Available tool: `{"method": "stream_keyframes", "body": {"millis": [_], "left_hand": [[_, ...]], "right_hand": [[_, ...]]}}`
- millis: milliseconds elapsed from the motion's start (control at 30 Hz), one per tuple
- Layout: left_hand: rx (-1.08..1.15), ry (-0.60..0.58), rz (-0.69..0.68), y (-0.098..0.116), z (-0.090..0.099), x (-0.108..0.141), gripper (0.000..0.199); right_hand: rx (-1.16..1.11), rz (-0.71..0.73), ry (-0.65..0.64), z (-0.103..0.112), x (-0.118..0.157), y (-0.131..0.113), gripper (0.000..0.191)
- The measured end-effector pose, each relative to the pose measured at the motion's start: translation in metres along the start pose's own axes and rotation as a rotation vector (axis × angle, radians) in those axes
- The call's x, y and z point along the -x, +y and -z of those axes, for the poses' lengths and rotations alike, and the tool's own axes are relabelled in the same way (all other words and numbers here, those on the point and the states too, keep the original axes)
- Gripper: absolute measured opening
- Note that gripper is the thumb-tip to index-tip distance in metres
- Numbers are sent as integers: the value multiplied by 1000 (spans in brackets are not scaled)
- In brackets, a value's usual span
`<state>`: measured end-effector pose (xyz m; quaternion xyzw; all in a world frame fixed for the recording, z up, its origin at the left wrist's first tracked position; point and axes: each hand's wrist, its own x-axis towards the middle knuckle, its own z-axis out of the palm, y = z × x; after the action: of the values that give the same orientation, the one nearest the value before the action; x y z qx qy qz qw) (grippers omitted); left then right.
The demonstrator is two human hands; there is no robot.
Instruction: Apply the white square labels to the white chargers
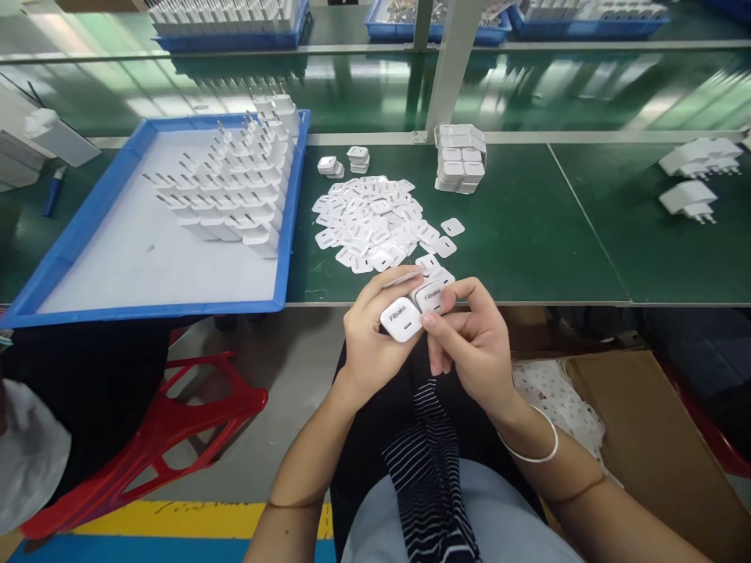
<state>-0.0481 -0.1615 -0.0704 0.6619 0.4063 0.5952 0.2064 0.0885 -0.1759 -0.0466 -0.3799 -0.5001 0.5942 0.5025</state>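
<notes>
My left hand is wrapped round white charger pieces at the front edge of the bench. Two white faces show there side by side, each printed "Fibaks" with a small slot: a left charger face and a right charger cover. A further thin white plate sticks up between the left fingers. With thumb and index finger, my right hand grips the edge of the right cover. How the pieces join behind the faces is hidden. Just beyond lies a loose pile of white covers.
A blue-rimmed tray at left holds rows of white plug chargers, pins up. Stacked covers stand by the shelf post. More white plugs lie far right. A red stool and a cardboard box are below.
</notes>
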Motion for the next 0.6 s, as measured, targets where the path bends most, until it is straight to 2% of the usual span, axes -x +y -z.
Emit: {"method": "stream_keyframes", "body": {"millis": [133, 200, 300, 400, 433, 500, 567, 600], "left_hand": [[-64, -13, -24, 4, 2, 3, 36], [-140, -43, -55, 11, 14, 5, 38], [-416, -115, -124, 26, 55, 6, 42], [-921, -164, -156, 42, 110, -5, 38], [-1118, -204, -114, 45, 128, -13, 36], [-1449, -341, 69, 45, 157, -33, 32], [-1599, -479, 289, 35, 176, -55, 30], [-1580, -510, 364, 26, 182, -64, 28]], "right_hand": [[29, 25, -6, -1, 3, 2, 24], [8, 32, -62, 0, 6, 4, 22], [-33, 58, -116, 5, 9, 8, 20], [-41, 50, -80, 14, 9, 13, 20], [-32, 30, -71, 18, 9, 15, 19], [-7, -21, -72, 23, 7, 19, 19], [14, -69, -96, 27, 5, 23, 19], [23, -93, -109, 28, 4, 25, 20]]}}
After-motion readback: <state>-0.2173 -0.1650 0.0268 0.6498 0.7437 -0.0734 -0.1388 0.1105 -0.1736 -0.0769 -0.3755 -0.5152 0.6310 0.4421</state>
